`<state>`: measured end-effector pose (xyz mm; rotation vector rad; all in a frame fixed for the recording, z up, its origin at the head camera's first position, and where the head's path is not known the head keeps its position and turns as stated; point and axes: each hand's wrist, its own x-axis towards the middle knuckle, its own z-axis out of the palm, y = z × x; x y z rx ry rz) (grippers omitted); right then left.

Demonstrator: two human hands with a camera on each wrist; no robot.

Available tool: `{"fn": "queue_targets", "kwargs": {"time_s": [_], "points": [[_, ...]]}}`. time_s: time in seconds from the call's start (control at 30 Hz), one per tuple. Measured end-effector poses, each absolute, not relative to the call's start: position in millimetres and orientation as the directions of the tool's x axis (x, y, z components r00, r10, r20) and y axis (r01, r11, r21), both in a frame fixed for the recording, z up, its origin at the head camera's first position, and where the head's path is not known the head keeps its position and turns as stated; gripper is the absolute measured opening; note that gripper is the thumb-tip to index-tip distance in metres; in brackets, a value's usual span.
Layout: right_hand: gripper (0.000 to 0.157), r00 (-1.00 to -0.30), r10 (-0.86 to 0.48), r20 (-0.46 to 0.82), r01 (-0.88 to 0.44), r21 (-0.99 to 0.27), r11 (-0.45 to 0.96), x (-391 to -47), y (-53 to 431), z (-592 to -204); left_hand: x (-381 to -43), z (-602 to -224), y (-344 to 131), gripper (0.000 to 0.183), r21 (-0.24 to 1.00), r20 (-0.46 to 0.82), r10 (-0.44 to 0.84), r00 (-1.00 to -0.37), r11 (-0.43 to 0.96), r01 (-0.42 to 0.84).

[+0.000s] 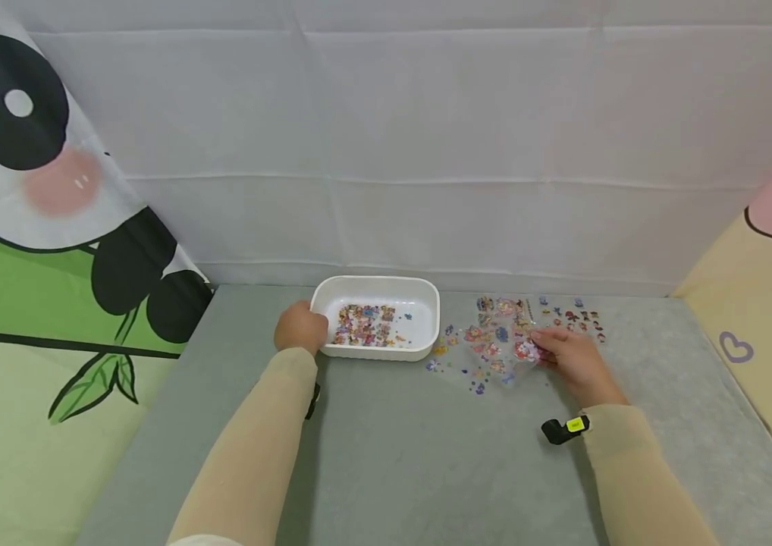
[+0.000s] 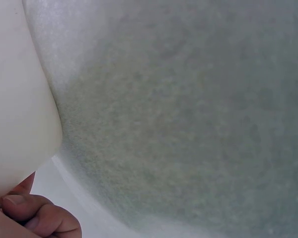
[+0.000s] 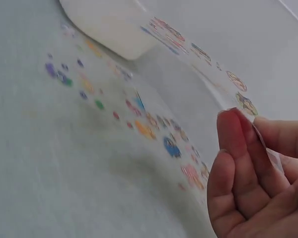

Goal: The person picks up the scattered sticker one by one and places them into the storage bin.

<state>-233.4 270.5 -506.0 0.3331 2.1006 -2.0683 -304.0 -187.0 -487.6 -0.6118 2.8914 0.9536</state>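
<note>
My left hand (image 1: 300,327) grips the left end of a white plastic tray (image 1: 379,353). In the left wrist view, curled fingers (image 2: 52,218) show below the tray's wall (image 2: 20,109). Colourful small stickers (image 1: 362,324) lie inside, mostly toward its left half. To the right of the tray, my right hand (image 1: 577,364) pinches the edge of a clear sticker sheet (image 1: 495,345) between thumb and fingers. The right wrist view shows this sheet (image 3: 244,104) raised at a slant, with printed cartoon figures along it.
More clear sheets with small coloured stickers (image 1: 450,353) lie on the grey table (image 1: 413,455) between tray and right hand. Another sticker sheet (image 1: 573,315) lies behind that hand. A white cloth (image 1: 427,152) hangs behind the table, with printed cloths at both sides.
</note>
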Motion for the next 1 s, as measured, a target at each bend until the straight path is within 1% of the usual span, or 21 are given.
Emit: {"fn": "queue_targets", "kwargs": {"time_s": [0.17,0.47,0.7,1.0], "points": [[0.018,-0.962,0.055,-0.266,0.262,-0.962,-0.072,-233,250,-503,-305,-487,-186,0.045,0.562,-0.15,-0.357,-0.922,0.736,-0.377],[0.012,-0.942,0.167,-0.293,0.254,-0.942,-0.219,-235,189,-507,-304,-488,-189,0.046,0.558,-0.157,-0.36,-0.92,0.736,-0.383],[0.021,-0.938,0.233,-0.257,0.199,-0.949,-0.246,-237,155,-507,-303,-488,-189,0.048,0.552,-0.151,-0.35,-0.924,0.746,-0.373],[0.018,-0.912,0.317,-0.26,0.172,-0.944,-0.282,-238,128,-503,-302,-488,-189,0.045,0.559,-0.149,-0.355,-0.923,0.74,-0.375]]}}
